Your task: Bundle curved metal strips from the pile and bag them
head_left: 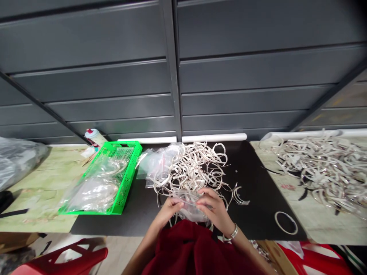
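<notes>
A clear plastic bag point(193, 212) with pale strips inside is held close to my body at the table's front edge. My left hand point(170, 209) pinches the left side of its top. On the other side my right hand point(211, 206) grips the bag's upper edge between thumb and fingers. Just beyond both hands lies a tangled pile of thin whitish curved strips point(192, 164) on the black mat point(252, 183). Flat clear bags point(157, 162) lie at the pile's left.
A green basket point(123, 198) with filled clear bags point(99, 191) stands to the left, a bottle point(96, 137) behind it. At the right are a larger pile of strips point(329, 172) and a single ring point(286, 223). A grey panelled wall point(114, 80) rises behind.
</notes>
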A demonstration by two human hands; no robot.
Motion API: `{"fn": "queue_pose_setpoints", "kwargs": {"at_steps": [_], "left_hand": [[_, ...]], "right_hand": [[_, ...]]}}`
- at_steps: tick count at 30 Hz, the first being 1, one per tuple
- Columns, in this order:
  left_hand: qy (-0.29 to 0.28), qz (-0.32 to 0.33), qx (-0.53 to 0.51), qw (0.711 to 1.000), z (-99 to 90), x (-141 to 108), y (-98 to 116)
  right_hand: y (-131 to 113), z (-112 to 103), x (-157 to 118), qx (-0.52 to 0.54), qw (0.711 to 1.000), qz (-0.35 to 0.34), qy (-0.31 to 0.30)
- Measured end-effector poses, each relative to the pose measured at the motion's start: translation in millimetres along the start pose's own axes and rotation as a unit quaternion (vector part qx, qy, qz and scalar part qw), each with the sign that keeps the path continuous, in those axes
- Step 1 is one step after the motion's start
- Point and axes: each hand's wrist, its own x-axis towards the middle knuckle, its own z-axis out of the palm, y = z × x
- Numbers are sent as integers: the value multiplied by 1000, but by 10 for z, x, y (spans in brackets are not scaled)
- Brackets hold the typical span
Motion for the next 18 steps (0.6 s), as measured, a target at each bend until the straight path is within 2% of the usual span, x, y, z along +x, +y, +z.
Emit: {"fn": "queue_pose_setpoints", "kwargs": {"at_steps": [3, 4, 6, 8, 10, 12, 15, 18], "left_hand": [[58, 7, 7, 998, 18, 24, -54], [65, 10, 5, 998, 12, 27, -49], [71, 14, 4, 997, -7, 27, -13], [76, 18, 5, 997, -26, 25, 38], [82, 19, 9, 996, -36, 30, 81], [95, 19, 16, 995, -39, 50, 106], [127, 23, 23, 991, -48, 99, 115], [148, 30, 26, 988, -80, 134, 110]], "right_hand": [[200, -13, 12, 128, 989, 52, 49], [286, -11, 10, 169, 982, 75, 50], [461, 7, -5, 205, 972, 118, 9], [604, 42, -27, 171, 971, 158, -51], [683, 84, -43, 111, 973, 189, -71], [688, 114, -40, 75, 973, 212, -56], [590, 103, 4, 74, 968, 239, -26], [464, 37, 57, 41, 978, 201, 21]]}}
